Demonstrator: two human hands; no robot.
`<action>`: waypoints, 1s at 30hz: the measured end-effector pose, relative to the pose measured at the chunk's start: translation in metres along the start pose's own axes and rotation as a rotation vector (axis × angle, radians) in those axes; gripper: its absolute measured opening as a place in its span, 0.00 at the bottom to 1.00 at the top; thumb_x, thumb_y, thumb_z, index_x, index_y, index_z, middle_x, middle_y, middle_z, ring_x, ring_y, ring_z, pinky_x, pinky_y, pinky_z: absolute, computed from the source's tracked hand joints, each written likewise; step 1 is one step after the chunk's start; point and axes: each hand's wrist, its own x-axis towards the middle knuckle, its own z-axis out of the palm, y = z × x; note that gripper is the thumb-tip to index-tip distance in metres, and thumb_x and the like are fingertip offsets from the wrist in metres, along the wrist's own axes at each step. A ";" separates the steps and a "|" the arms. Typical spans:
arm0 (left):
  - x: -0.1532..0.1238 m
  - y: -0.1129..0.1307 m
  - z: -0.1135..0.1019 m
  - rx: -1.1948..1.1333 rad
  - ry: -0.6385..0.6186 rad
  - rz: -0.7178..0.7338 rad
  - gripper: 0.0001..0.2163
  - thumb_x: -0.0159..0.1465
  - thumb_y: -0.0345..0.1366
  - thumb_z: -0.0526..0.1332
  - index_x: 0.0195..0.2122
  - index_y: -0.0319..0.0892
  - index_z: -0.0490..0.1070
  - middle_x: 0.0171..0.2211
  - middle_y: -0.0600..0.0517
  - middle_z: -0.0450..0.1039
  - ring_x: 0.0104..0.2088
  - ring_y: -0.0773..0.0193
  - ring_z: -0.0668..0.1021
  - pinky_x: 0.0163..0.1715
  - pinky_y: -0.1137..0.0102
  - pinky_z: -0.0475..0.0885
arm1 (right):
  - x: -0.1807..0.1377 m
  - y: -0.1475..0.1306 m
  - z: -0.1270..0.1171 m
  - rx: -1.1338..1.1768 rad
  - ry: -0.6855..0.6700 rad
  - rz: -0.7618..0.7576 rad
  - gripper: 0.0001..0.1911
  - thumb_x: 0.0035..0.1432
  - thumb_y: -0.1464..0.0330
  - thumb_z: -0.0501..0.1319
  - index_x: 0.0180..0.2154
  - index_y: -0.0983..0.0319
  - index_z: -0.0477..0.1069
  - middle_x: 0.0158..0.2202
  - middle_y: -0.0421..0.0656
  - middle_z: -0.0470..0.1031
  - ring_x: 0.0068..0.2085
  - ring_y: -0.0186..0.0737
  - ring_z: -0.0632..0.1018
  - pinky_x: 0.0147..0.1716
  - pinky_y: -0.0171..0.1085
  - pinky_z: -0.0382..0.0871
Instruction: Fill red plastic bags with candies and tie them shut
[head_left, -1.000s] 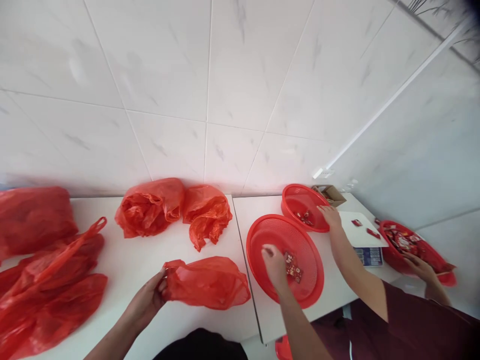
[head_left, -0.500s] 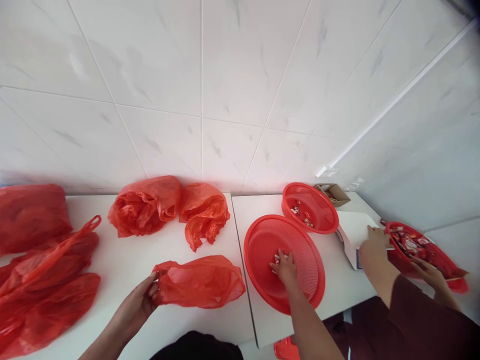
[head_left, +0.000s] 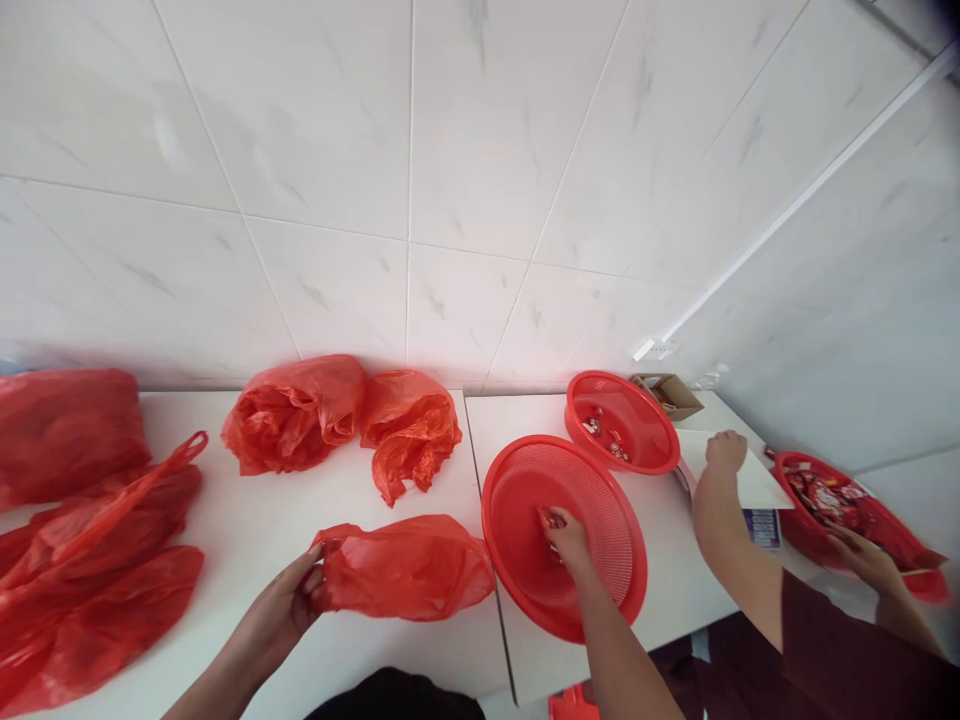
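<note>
My left hand [head_left: 289, 605] grips the open edge of a red plastic bag [head_left: 409, 568] that lies on the white table [head_left: 315, 500]. Inside a large red mesh basket [head_left: 562, 535], my right hand [head_left: 566, 538] has its fingers pinched round small red wrapped items [head_left: 550, 519]. A second, smaller red basket [head_left: 622, 420] holding a few small packets stands just behind it.
Several red plastic bags lie at the far left [head_left: 90, 560] and by the wall [head_left: 337, 415]. A co-worker on the right has one hand [head_left: 724, 450] on a white scale [head_left: 739, 475] and the other [head_left: 862, 555] at a red basket of packets [head_left: 847, 505]. A small cardboard box [head_left: 667, 395] stands behind.
My right hand went down into the large basket and closed on the small items. The co-worker's hand moved from the smaller basket onto the white scale. My left hand kept its grip.
</note>
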 end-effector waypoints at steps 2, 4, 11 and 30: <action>0.002 -0.001 -0.002 -0.002 -0.072 -0.028 0.16 0.50 0.42 0.71 0.38 0.40 0.76 0.17 0.62 0.54 0.18 0.72 0.63 0.21 0.73 0.68 | -0.007 -0.010 0.002 0.066 -0.011 0.036 0.26 0.45 0.64 0.61 0.49 0.59 0.67 0.39 0.46 0.76 0.32 0.42 0.78 0.25 0.40 0.73; 0.001 -0.002 -0.003 -0.019 -0.084 -0.026 0.16 0.50 0.42 0.71 0.38 0.40 0.75 0.17 0.62 0.53 0.18 0.72 0.63 0.20 0.75 0.67 | -0.018 -0.025 0.005 0.160 -0.038 0.050 0.29 0.46 0.62 0.62 0.52 0.58 0.66 0.39 0.45 0.76 0.32 0.41 0.77 0.27 0.39 0.74; -0.002 -0.003 0.000 -0.003 -0.095 0.005 0.13 0.51 0.43 0.70 0.29 0.40 0.72 0.17 0.61 0.54 0.19 0.72 0.63 0.21 0.75 0.64 | -0.100 -0.083 0.050 0.522 -0.535 0.066 0.29 0.38 0.74 0.64 0.47 0.55 0.73 0.49 0.41 0.74 0.43 0.37 0.76 0.36 0.33 0.73; -0.020 -0.015 -0.002 0.134 -0.294 0.007 0.17 0.56 0.50 0.65 0.26 0.42 0.64 0.19 0.61 0.53 0.20 0.72 0.58 0.23 0.74 0.59 | -0.134 -0.040 0.197 0.706 -0.382 0.431 0.17 0.50 0.58 0.61 0.42 0.57 0.68 0.35 0.45 0.77 0.37 0.45 0.79 0.36 0.44 0.75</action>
